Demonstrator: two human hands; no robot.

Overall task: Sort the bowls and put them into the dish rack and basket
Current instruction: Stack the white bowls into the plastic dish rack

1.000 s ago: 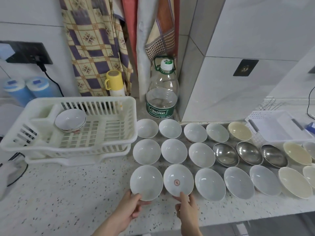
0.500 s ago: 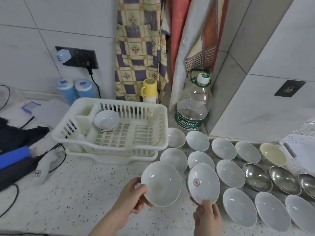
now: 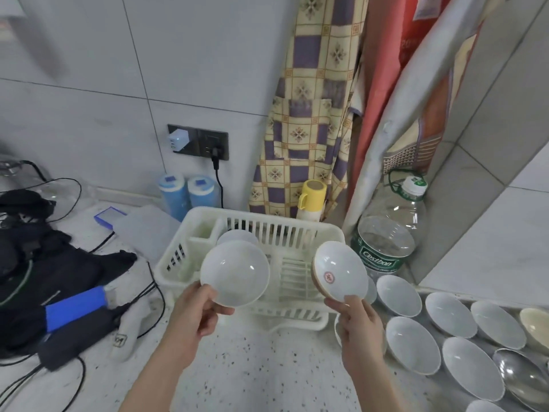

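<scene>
Both hands are busy: the left hand pinches the near rim of a plain white bowl, thumb inside and fingers behind, while the right hand grips the near edge of a white bowl with a red emblem in the same way. Each bowl is tilted and held above the white dish rack, not yet set down. One bowl already sits in the rack at its far left, partly hidden behind the plain one. To the right, many bowls wait on the speckled counter: white ones, a cream one at the frame edge and a steel one. No basket is in view. I judge the sorting barely begun, with nearly everything left.
</scene>
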